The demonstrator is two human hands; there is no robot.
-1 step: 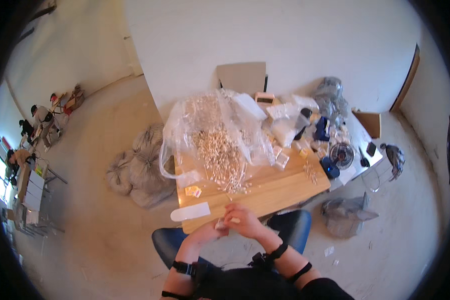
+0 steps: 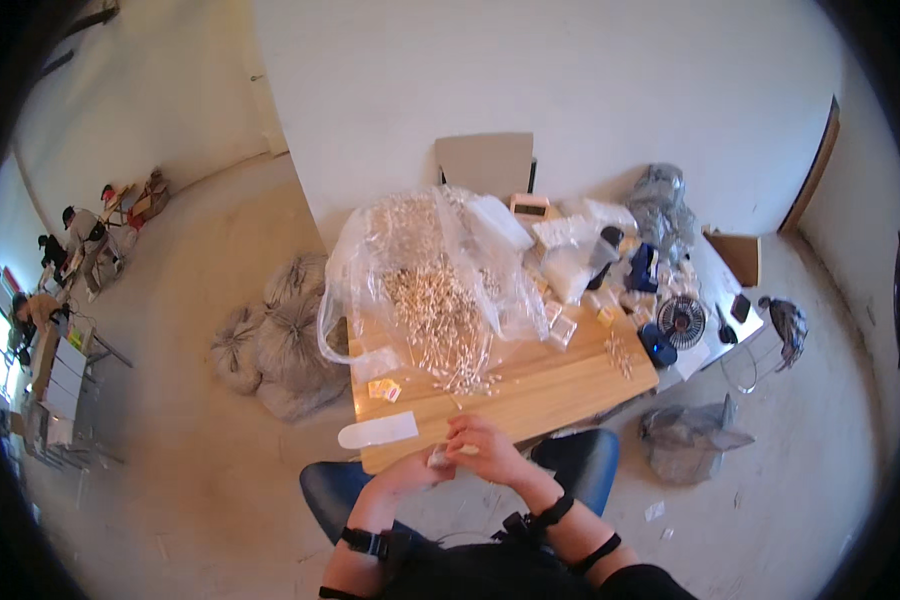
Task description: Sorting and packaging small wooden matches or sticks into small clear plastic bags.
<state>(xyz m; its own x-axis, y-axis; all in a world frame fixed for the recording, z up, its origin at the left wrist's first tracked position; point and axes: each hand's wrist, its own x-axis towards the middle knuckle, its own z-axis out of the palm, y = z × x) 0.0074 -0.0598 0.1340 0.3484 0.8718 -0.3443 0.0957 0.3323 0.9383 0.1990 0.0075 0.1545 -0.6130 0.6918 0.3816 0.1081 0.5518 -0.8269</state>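
My left hand point(image 2: 406, 476) is closed round a small white packet point(image 2: 437, 456), just off the table's front edge. Close against it, my right hand point(image 2: 487, 455) has its fingers bent together over the packet's side. Something small and pale shows at those fingers, too small to make out. Beyond my hands, a heap of cotton swabs point(image 2: 432, 310) spills out of a large clear plastic bag point(image 2: 345, 265) onto the wooden table point(image 2: 545, 385). A single swab point(image 2: 457, 404) lies near my right fingertips.
A white rounded card point(image 2: 380, 430) and yellow packets point(image 2: 384, 389) lie left on the table. To the right are loose swabs point(image 2: 618, 352), clear boxes point(image 2: 562, 328) and a small fan point(image 2: 681, 322). Grey sacks point(image 2: 292, 345) and a grey bag point(image 2: 688, 440) flank it. Several people work far left.
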